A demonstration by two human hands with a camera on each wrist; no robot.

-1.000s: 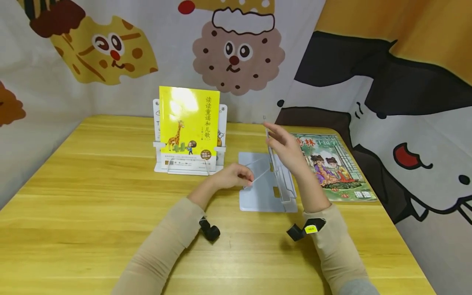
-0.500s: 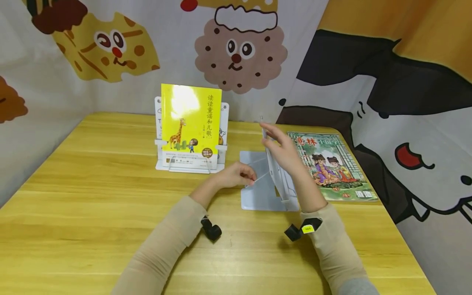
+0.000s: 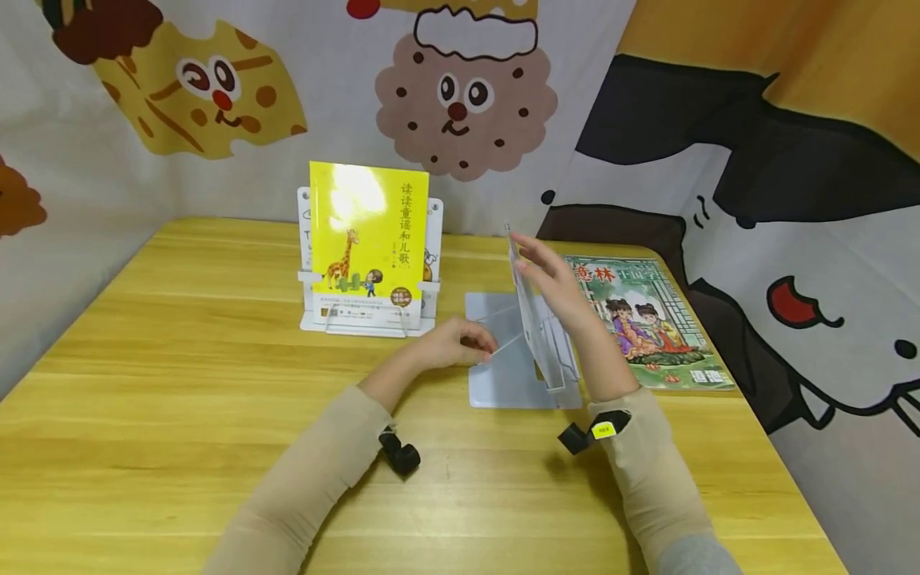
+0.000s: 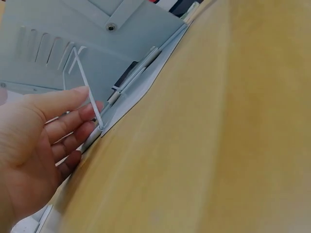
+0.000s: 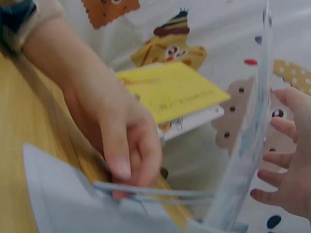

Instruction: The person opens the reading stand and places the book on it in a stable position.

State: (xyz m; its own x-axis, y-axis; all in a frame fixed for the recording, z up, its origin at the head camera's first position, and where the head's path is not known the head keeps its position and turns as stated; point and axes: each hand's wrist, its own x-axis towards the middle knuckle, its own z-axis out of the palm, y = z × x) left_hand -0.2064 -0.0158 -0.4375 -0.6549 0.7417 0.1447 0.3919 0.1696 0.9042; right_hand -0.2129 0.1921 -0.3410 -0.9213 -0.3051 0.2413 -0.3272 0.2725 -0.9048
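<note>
A white metal book stand (image 3: 503, 387) lies on the table with its back panel (image 3: 535, 335) raised steeply from the flat base. My left hand (image 3: 454, 343) pinches the stand's thin wire support (image 4: 86, 77) between thumb and fingers, low near the base slots. On the panel's other side is my right hand (image 3: 557, 283), its fingertips against the panel near the top. In the right wrist view the fingers of that hand (image 5: 291, 155) are spread and fairly straight along the panel.
To the left, a second white stand (image 3: 305, 307) holds an upright yellow book (image 3: 370, 239) with a giraffe on its cover. A green illustrated magazine (image 3: 661, 335) lies flat at the right. A cartoon-printed curtain (image 3: 496, 200) hangs behind the wooden table (image 3: 180, 383).
The raised panel has tipped slightly to the left, and my right hand has moved left with it. My left hand keeps its pinch on the wire support.
</note>
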